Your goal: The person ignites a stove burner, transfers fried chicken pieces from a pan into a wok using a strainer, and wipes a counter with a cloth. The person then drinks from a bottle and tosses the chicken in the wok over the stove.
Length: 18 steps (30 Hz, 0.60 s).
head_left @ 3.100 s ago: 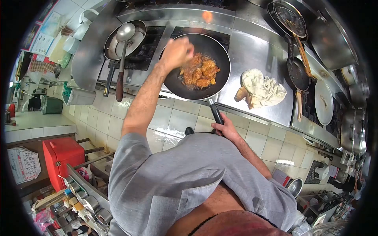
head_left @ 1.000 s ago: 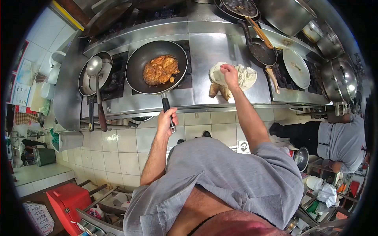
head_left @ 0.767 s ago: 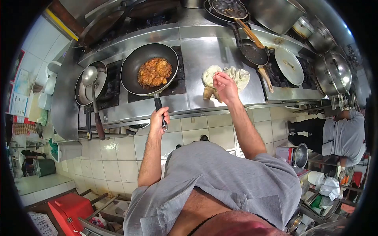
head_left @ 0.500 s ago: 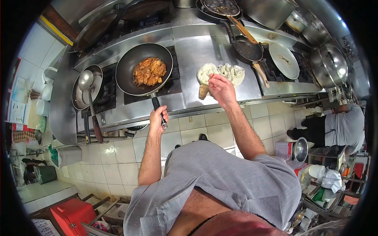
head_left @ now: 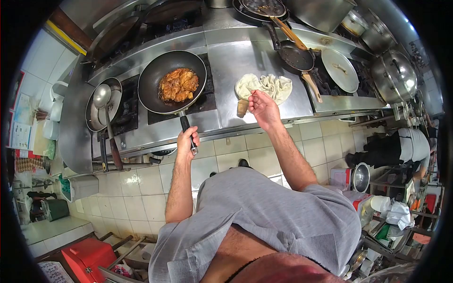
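My left hand [head_left: 187, 142] is wrapped round the black handle of a frying pan [head_left: 155, 99], which rests level over a burner at the front of the stove. Browned, sauced pieces of food [head_left: 179, 85] lie bunched in the middle of the pan. My right hand [head_left: 265, 109] is raised over the steel counter with its fingers curled and the tips pinched together; whatever they hold, if anything, is too small to make out. Just beyond it lies a crumpled whitish cloth [head_left: 278, 87]. Left of those fingers is a small brownish thing [head_left: 242, 108] of unclear kind.
On the left, a ladle [head_left: 102, 96] lies across a second pan [head_left: 89, 115]. To the right are a small black skillet [head_left: 297, 59], a round lid [head_left: 339, 70] and a big steel pot [head_left: 395, 78]. A co-worker [head_left: 413, 146] bends over at far right.
Both my hands stay nearly where they were, the left still on the pan handle, the right still pinched. The co-worker on the right has bent over further, an arm now reaching down.
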Motion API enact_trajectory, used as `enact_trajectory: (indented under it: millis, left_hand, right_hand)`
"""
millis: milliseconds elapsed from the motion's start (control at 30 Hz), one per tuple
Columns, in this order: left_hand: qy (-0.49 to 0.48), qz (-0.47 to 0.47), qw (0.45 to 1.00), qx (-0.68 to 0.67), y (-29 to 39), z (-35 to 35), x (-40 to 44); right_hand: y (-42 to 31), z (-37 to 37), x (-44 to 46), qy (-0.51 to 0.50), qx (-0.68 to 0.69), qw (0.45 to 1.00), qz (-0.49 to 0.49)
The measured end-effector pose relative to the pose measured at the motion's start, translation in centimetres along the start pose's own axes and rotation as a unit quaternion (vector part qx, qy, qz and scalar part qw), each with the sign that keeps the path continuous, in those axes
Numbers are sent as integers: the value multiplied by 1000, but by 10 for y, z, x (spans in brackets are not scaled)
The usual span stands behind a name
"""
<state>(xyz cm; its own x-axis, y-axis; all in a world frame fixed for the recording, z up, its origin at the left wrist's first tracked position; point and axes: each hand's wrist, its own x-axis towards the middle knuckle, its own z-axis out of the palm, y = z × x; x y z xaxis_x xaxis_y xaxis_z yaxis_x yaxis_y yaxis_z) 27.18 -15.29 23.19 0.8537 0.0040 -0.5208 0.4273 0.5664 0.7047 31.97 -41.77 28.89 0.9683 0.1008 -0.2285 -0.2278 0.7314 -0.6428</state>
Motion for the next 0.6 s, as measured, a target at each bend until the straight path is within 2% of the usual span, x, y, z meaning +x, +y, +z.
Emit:
enact_trajectory:
  millis: [267, 433, 600]
  left_hand:
    - [-8, -4, 1000, -5, 0, -4, 2]
    - [-7, -6, 1000, -4, 0, -5, 3]
    - [-3, -7, 1000, 0, 2, -3, 1]
  right_hand:
    - [2, 1, -4, 23, -2, 1000, -6]
    - [4, 2, -11, 6, -59, 996, -63]
    - [3, 12, -18, 28, -57, 996, -63]
